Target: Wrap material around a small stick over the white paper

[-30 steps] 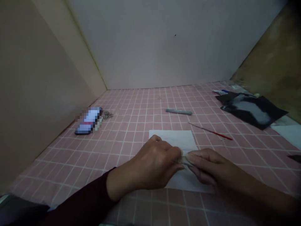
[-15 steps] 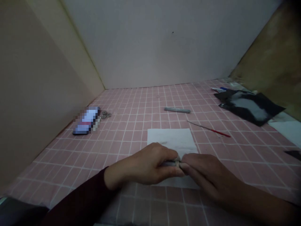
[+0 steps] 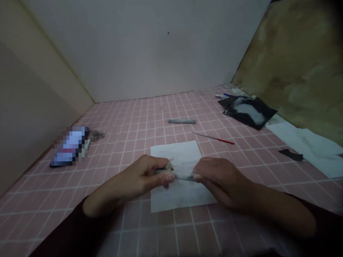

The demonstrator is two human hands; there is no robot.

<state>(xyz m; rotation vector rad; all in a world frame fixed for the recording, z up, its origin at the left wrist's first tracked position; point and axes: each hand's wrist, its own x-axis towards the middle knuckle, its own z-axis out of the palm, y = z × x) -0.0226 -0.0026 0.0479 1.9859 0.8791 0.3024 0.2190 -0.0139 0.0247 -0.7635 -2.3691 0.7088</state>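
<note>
My left hand [image 3: 144,175] is closed, with a small pale, rough-looking piece [image 3: 169,166] pinched between thumb and fingers. Part of a grey bar-like thing also shows inside that grip, mostly hidden by the fingers. My right hand [image 3: 223,180] is wrapped round a thin grey tool [image 3: 184,178], whose slim shaft reaches left towards the pale piece; blur hides its exact kind. Both hands are over a white sheet of paper [image 3: 171,200], which has faint dark smudges.
On the pink checked cloth [image 3: 128,142] lie a grey bar [image 3: 182,121] and a thin red-handled tool [image 3: 222,140]. A phone [image 3: 70,144] and small round grey pieces [image 3: 96,135] are at left. Black sheets [image 3: 264,119] and white paper [image 3: 308,142] lie at right.
My hands have moved apart, drawing the thin tool away from the pale piece and exposing its shaft. The view has turned right, shifting everything leftward in the picture.
</note>
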